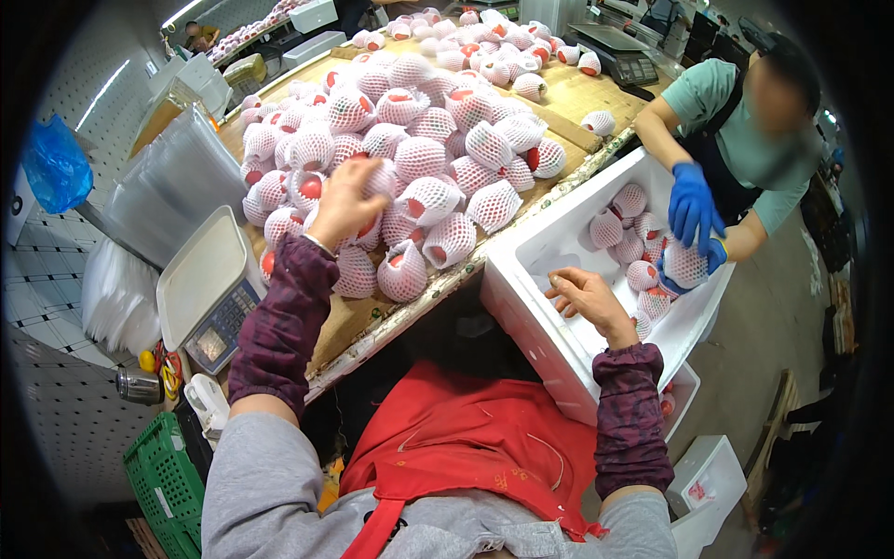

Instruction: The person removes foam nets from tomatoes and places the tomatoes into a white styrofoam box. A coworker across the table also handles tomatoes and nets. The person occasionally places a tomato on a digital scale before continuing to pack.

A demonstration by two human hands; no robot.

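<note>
A large heap of red round fruit in white foam net sleeves [419, 157] covers the wooden table [573, 133] before me. At the heap's near left side, my left hand [349, 199] has its fingers around one sleeved fruit [381, 179], which is blurred. My right hand [587, 300] is over the near part of a white polystyrene box [520, 307], fingers apart and slightly curled, holding nothing. Several sleeved fruit [628, 244] lie in the box's far and right part. A co-worker's blue-gloved hands [691, 209] hold another sleeved fruit [686, 264] above them.
Left of the heap stands a scale [209, 293] with a shallow pan, beside stacked clear plastic containers [171, 185]. A green crate [164, 482] is low at left. Another scale [621, 52] stands at the back right. The co-worker [747, 133] leans over the box's right side.
</note>
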